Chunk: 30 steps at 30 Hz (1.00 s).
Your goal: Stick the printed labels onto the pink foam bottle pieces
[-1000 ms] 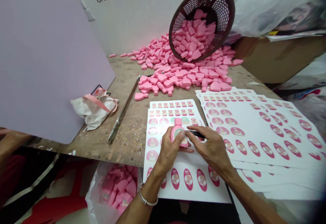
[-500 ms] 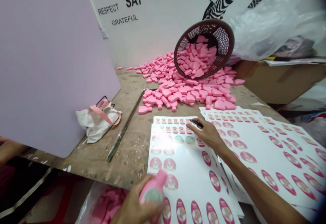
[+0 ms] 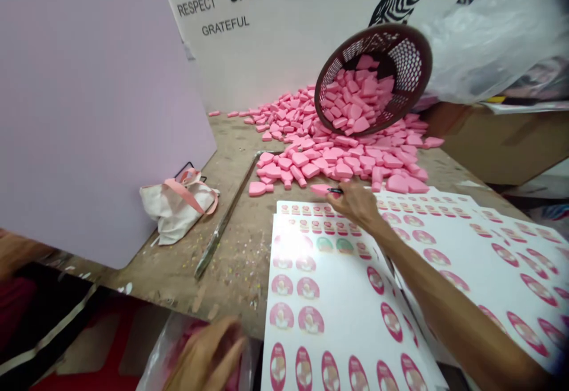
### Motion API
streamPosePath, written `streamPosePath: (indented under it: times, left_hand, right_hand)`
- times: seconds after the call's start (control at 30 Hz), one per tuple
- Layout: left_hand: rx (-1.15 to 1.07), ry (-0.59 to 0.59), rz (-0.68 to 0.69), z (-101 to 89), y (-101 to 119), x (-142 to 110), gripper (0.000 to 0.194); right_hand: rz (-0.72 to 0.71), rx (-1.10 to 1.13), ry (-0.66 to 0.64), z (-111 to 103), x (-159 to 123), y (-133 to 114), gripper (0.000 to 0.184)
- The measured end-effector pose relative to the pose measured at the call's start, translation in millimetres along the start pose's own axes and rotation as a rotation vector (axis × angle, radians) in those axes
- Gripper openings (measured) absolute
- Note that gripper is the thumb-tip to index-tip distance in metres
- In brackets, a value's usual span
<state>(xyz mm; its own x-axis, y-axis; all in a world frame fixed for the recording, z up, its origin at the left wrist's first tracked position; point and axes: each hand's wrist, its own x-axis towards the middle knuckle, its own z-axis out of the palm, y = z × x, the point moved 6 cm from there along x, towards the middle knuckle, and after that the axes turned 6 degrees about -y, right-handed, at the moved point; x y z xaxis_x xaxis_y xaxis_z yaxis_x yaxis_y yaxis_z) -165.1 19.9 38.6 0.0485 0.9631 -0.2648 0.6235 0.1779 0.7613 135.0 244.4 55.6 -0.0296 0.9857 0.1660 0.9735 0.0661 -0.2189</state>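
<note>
My right hand [image 3: 355,204] is closed on a slim black pen-like tool [image 3: 334,190], just beyond the top edge of the front sticker sheet [image 3: 338,320]. The tool's tip meets a small pink bottle-shaped piece [image 3: 318,189], lying in front of the heap of pink pieces [image 3: 342,157]; whether my fingers touch that piece I cannot tell. Low in the view, my left hand [image 3: 207,352] hovers over a clear plastic bag [image 3: 157,355] of pink pieces. Its fingers are bent and slightly blurred, with a gap from the thumb and nothing visible between them.
A brown mesh basket [image 3: 418,83] lies tipped over, spilling pink pieces. More sticker sheets [image 3: 471,284] overlap at right. A metal strip [image 3: 222,228] and a white cloth bag [image 3: 171,210] are at left, beside a pale panel [image 3: 98,112]. Another person's hand [image 3: 20,252] shows at far left.
My left hand has moved left and down to the plastic bag and let go of the labelled pink piece. My right hand has moved from the sticker sheet up to the pink pieces.
</note>
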Motion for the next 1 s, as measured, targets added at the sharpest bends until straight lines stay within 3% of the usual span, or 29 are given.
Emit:
streamPosePath:
  times: [0.07,0.13,0.2,0.23,0.3,0.33,0.43,0.53,0.7,1.0]
  left_hand:
    - [0.012,0.011,0.196,17.4,26.0,23.2,0.034]
    - [0.008,0.027,0.421,37.7,58.2,41.2,0.056]
    - [-0.079,-0.129,0.514,65.9,79.9,53.3,0.054]
    - [-0.157,-0.241,0.498,80.5,84.4,57.1,0.046]
    - [-0.361,-0.401,0.367,103.3,81.3,63.1,0.033]
    - [-0.469,-0.407,0.281,109.6,75.5,66.9,0.033]
    - [-0.702,-0.229,0.12,112.6,58.2,84.8,0.038]
    - [-0.753,-0.116,0.096,113.2,57.6,108.2,0.041]
    - [-0.755,-0.08,0.102,121.3,69.2,134.4,0.042]
    - [-0.706,-0.119,0.157,125.4,70.2,136.4,0.045]
  right_hand:
    - [-0.093,0.058,-0.138,-20.4,-33.9,-4.0,0.03]
    - [-0.258,0.325,-0.472,-23.3,-74.0,-17.7,0.033]
    - [-0.349,0.55,-0.702,-20.6,-109.9,-27.9,0.035]
    - [-0.354,0.626,-0.742,-16.7,-121.0,-28.6,0.036]
    - [-0.298,0.705,-0.659,-4.7,-126.8,-20.1,0.036]
    - [-0.244,0.711,-0.555,2.2,-123.4,-11.6,0.037]
    - [-0.099,0.543,-0.183,20.6,-106.9,14.5,0.035]
    - [-0.073,0.275,0.018,34.3,-96.8,19.8,0.026]
    - [-0.119,0.146,0.071,43.4,-97.8,9.2,0.018]
    - [-0.105,0.138,0.039,43.2,-94.7,12.5,0.012]
